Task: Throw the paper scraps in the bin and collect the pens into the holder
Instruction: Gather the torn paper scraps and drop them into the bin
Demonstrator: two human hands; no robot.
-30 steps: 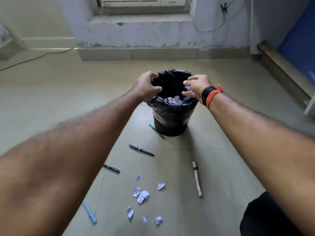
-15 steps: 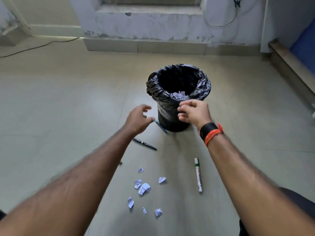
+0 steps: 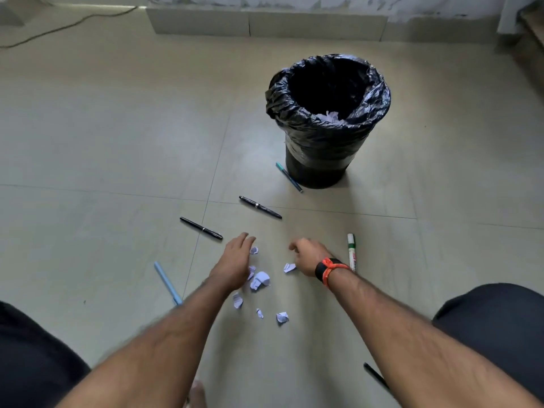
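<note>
From where I sit, farthest left a light blue pen (image 3: 166, 282) lies on the floor (image 3: 117, 142), and a black pen (image 3: 201, 228) lies just beyond it; both are untouched. My left hand (image 3: 235, 260) hangs low over the paper scraps (image 3: 260, 280), fingers straight and relaxed, grasping nothing, its fingertips just beside the farthest scrap (image 3: 253, 250). The scraps lie loosely clustered between my two forearms, well short of the bin. A second black pen (image 3: 260, 207) lies beyond the hands, and a teal pen (image 3: 289, 177) rests against the foot of the bin. My right hand (image 3: 306, 256), with the orange and black wristband (image 3: 329, 269), is down near the floor with fingers curled under; I cannot tell whether they pinch anything. One scrap (image 3: 289, 267) sits just beside it. The bin (image 3: 326, 119), lined in black plastic, stands upright ahead with some white paper (image 3: 329, 116) already inside. A green marker (image 3: 351, 251) lies right of my wrist, and another dark pen (image 3: 376, 376) lies near my right knee. I judge the scrap step is in hand and part done, the pens not yet begun. The next move calls for closing both hands on the small, light pieces, pinching or sweeping them together so none slip out, then a reach forward over the rim. No holder is in view, so I will have to look for it.
</note>
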